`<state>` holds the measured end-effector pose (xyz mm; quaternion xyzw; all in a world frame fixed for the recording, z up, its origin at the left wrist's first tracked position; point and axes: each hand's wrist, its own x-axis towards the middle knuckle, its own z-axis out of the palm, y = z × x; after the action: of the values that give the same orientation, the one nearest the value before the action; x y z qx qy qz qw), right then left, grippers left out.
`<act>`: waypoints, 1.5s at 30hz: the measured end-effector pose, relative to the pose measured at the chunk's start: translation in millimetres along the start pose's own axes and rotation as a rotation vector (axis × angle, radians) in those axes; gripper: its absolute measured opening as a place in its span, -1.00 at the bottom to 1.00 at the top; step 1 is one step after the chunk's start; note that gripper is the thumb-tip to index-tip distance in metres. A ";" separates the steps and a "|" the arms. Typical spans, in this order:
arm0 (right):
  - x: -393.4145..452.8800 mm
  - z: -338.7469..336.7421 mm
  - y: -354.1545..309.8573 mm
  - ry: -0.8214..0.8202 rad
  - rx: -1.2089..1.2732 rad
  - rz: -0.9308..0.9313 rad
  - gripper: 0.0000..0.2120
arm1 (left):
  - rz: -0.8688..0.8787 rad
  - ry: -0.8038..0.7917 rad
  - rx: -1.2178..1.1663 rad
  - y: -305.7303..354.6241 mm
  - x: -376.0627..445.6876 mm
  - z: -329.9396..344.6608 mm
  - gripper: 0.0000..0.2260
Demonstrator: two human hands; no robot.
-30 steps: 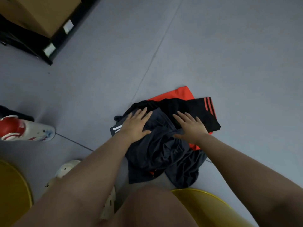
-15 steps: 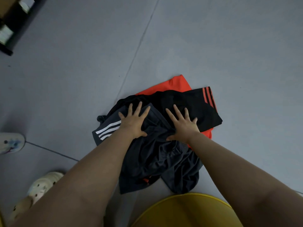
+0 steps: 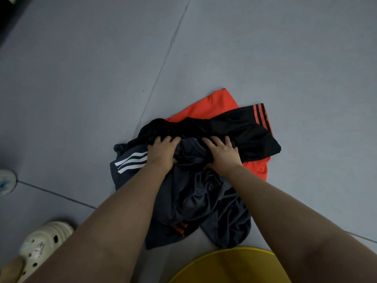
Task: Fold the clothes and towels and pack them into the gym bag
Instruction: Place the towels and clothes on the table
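A heap of sports clothes lies on the grey floor. On top is a dark grey garment with white stripes (image 3: pixel 195 193), crumpled. Under it lie a black garment with red stripes (image 3: pixel 244 129) and an orange garment (image 3: pixel 216 105). My left hand (image 3: pixel 163 153) grips the dark grey fabric near the white stripes, fingers curled into it. My right hand (image 3: pixel 221 153) grips a bunched fold of the same garment a little to the right. No gym bag is in view.
A yellow round seat (image 3: pixel 230 266) is at the bottom edge, close to the heap. A cream clog on a foot (image 3: pixel 40 244) is at the lower left. Another shoe tip (image 3: pixel 5 182) shows at the left edge. Grey floor stretches beyond the clothes.
Both hands lay flat with spread fingers on the dark grey garment before; now their fingers have curled and bunched the fabric. The view has tilted further down and closer.
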<state>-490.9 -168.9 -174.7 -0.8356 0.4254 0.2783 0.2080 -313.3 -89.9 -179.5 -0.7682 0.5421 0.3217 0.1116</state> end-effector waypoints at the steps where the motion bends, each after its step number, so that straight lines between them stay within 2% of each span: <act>1: 0.2 0.7 -1.4 0.015 0.000 0.000 -0.15 | 0.006 0.025 0.013 -0.2 -0.7 0.4 -0.40; 9: -4.5 0.4 -12.3 0.083 -0.015 0.009 -0.39 | 0.081 0.078 -0.006 -2.8 -10.4 -5.4 -0.62; 12: -7.9 -3.0 -14.9 0.090 0.038 0.009 -0.46 | 0.117 0.074 -0.020 -2.7 -17.6 -7.8 -0.63; 17: -16.7 -10.3 -10.9 0.151 0.081 -0.037 -0.46 | 0.149 0.094 -0.044 -3.2 -27.1 -16.2 -0.62; 20: -25.2 -10.6 -2.4 0.214 0.067 -0.098 -0.39 | 0.117 0.153 -0.019 -11.7 -32.6 -15.2 -0.63; 23: -35.9 -6.8 13.3 0.280 0.032 -0.063 -0.28 | 0.090 0.169 0.018 -18.7 -36.4 -7.6 -0.45; 27: -51.0 1.2 33.2 0.283 0.214 0.221 -0.14 | 0.054 0.028 -0.075 -19.0 -40.5 1.2 -0.13; 29: -54.8 5.9 40.9 0.197 0.409 0.400 -0.04 | 0.014 -0.072 -0.041 -20.1 -41.4 6.4 -0.01; 31: -53.4 10.7 41.3 0.095 0.593 0.495 0.03 | -0.015 -0.152 -0.025 -18.1 -41.4 12.7 0.06; 34: -42.1 16.8 23.8 -0.004 0.800 0.484 0.06 | -0.006 -0.255 0.016 -11.1 -43.7 24.1 0.14; 38: -29.0 22.2 1.1 -0.022 0.877 0.462 0.06 | -0.002 -0.249 0.083 -10.6 -44.2 34.4 0.14; 42: -21.2 25.0 -19.2 -0.019 0.830 0.313 0.15 | -0.019 -0.204 0.077 -8.7 -42.0 36.8 0.04; 45: -18.8 26.5 -32.7 -0.061 0.636 0.209 0.20 | 0.001 -0.157 0.049 -11.8 -41.1 39.6 -0.06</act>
<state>-480.6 -124.2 -179.1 -0.6720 0.5678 0.1765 0.4414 -325.9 -33.4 -186.7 -0.7374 0.5399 0.3676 0.1721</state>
